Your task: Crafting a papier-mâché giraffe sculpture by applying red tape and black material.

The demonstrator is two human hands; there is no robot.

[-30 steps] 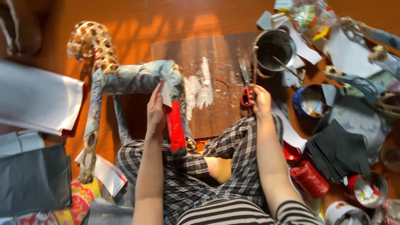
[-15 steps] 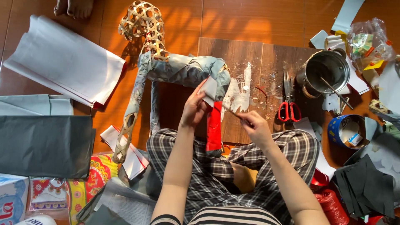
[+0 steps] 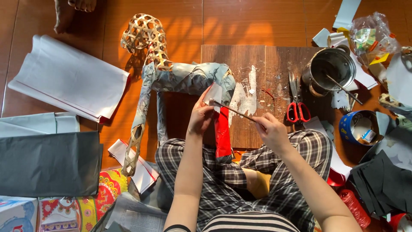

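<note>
Scissors (image 3: pixel 295 104) released; stick (image 3: pixel 234 110) now in right hand (image 3: pixel 271 132).

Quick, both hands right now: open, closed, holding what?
Left hand: closed, pinching a small piece of white paper against the woven animal frame.
Right hand: closed on a thin stick.

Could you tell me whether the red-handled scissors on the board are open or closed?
Closed: the scissors lie flat on the wooden board, blades together pointing away from the person, beside the metal pot.
</note>
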